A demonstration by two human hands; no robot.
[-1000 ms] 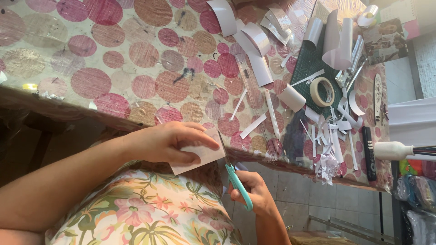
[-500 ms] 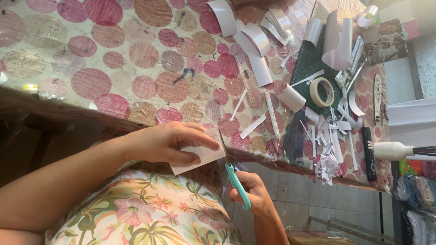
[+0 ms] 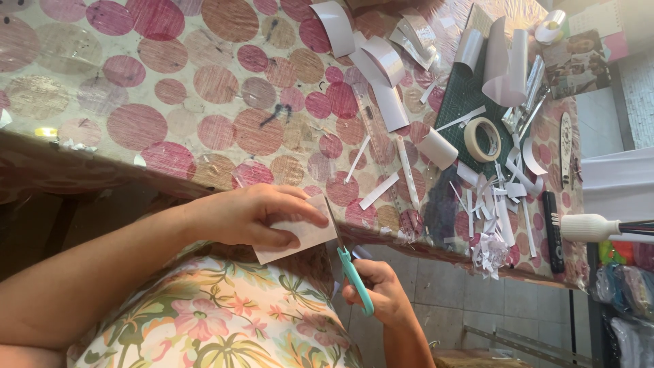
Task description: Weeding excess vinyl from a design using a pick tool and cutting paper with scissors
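Observation:
My left hand [image 3: 252, 217] presses down on a small pale card [image 3: 300, 237] and holds it over my lap, just below the table's edge. My right hand [image 3: 381, 294] grips teal-handled scissors [image 3: 353, 267]. Their blades point up along the card's right edge and touch it. A floral garment [image 3: 218, 313] covers my lap under both hands.
The table carries a plastic-covered cloth with pink circles [image 3: 204, 88]. On the right half lie curled white paper strips [image 3: 381, 75], a tape roll [image 3: 485, 139], a green cutting mat [image 3: 470, 88], a clear ruler [image 3: 373, 123], a black pen [image 3: 553, 232] and a heap of paper scraps [image 3: 489, 249].
Both hands stay almost where they were. The scissor blades sit a little further along the card's edge.

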